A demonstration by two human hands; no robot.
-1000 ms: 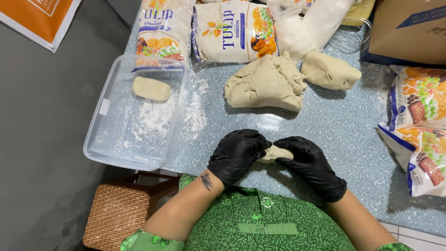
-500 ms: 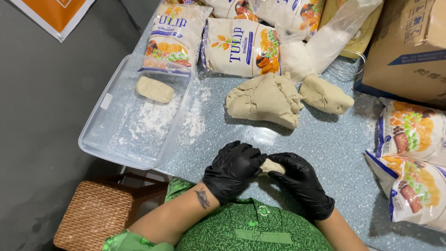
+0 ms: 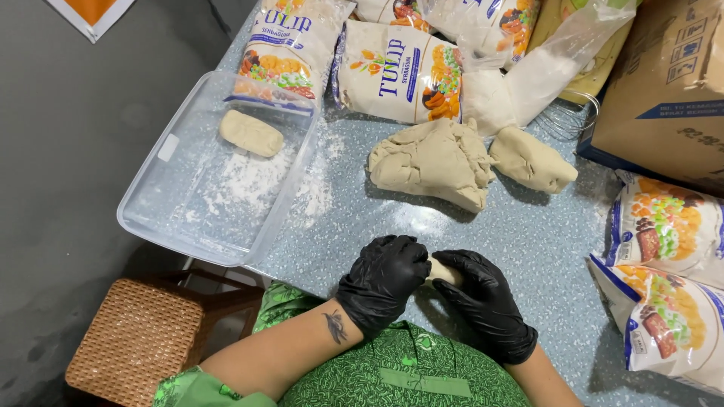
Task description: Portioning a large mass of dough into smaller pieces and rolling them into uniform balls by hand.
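Two gloved hands closed on a small dough piece, near bench edge.

L hand point(image 3: 385, 283) and R hand point(image 3: 483, 301), both in black gloves, pressed together round dough piece point(image 3: 443, 271); only a pale sliver shows between fingers, held just above bench point(image 3: 362, 226) by its near edge. Big dough lump point(image 3: 434, 162) mid-bench, w/ smaller lump point(image 3: 532, 160) just beside it on the right. Clear tub point(image 3: 219, 169) at left, overhanging bench edge, floured inside, one shaped dough log point(image 3: 251, 133) at its far end. Loose flour point(image 3: 320, 188) on bench next to tub. Flour bags point(image 3: 400, 71) along far edge; more bags point(image 3: 667, 271) at right. Cardboard box point(image 3: 664, 90) far right. Wire whisk point(image 3: 569, 117) partly hidden betw. box and plastic bag point(image 3: 543, 64). Wicker stool point(image 3: 136, 339) below bench, left.
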